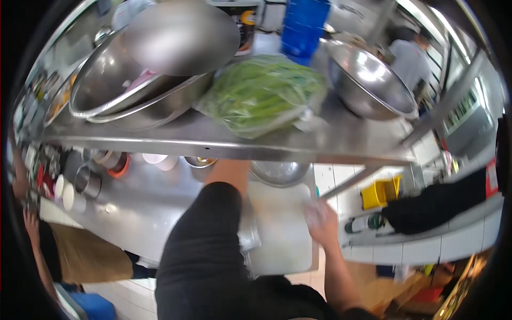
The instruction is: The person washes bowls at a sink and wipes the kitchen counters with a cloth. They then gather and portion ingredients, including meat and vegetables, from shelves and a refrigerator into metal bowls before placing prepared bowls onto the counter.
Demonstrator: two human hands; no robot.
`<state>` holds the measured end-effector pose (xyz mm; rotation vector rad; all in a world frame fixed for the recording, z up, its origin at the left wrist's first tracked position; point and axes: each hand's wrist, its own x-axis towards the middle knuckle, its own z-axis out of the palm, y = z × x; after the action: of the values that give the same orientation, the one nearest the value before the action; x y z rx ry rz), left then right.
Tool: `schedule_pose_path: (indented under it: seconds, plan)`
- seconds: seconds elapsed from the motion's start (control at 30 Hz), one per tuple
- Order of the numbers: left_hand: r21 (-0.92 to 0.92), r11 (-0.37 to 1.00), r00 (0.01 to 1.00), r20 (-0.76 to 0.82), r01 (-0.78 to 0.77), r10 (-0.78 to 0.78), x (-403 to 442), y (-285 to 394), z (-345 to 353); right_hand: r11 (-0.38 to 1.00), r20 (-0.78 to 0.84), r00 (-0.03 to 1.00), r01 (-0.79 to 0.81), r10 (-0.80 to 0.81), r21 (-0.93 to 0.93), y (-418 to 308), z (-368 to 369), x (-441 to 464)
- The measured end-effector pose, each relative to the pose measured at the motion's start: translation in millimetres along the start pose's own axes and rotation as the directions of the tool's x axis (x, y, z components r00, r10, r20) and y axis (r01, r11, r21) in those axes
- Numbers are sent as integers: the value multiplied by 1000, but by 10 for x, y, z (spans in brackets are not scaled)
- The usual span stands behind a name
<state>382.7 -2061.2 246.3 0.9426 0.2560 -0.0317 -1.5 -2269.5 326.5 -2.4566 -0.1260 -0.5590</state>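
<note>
The left arm (205,245) reaches forward under a metal shelf (352,141), and the left hand is hidden there. The right hand (322,222), blurred, is near the right edge of a white cutting board (280,229); whether it holds something, I cannot tell. On the shelf, a clear bag of green vegetables (266,96) lies between metal bowls (365,88).

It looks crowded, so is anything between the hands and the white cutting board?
Nothing visible blocks the right hand from the white cutting board. The metal shelf hides the left hand, so I can't tell there.
</note>
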Motion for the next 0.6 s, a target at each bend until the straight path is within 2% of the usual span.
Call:
schedule_pose_path:
  seconds: [0.03,0.07,0.1,0.13,0.17,0.2,0.27,0.4,0.47,0.57,0.6]
  plan:
    - [7,1000,999,-33,-21,21,44,-139,-7,994,52,999,-2,-3,106,152,-140,-265]
    - [24,999,997,-60,-39,41,70,-260,-19,999,84,996,-41,40,20,83,-361,-422]
    - [48,997,994,-87,-58,62,81,-342,-46,986,115,987,-128,116,108,309,-404,-666]
    - [84,993,990,-108,-80,89,56,-371,-53,893,71,944,-327,321,310,427,-408,-921]
    - [127,987,985,-134,-94,111,52,-423,-118,715,79,841,-500,535,489,509,-457,-1157]
    - [168,980,979,-151,-109,135,38,-419,-161,723,115,847,-506,518,471,583,-536,-1281]
    - [258,956,965,-181,-138,189,-29,-279,-291,719,206,778,-628,594,298,682,-661,-1424]
    - [462,866,924,-213,-190,316,-93,159,-676,759,212,806,-592,552,273,749,-662,-1349]
    - [556,803,903,-202,-213,379,-55,380,-905,729,193,799,-600,570,331,643,-550,-1172]
    - [671,711,887,-174,-211,427,-63,789,-1149,763,231,834,-552,501,336,306,-493,-853]
    - [699,684,885,-163,-208,435,-54,910,-1225,805,220,872,-488,437,338,271,-413,-814]
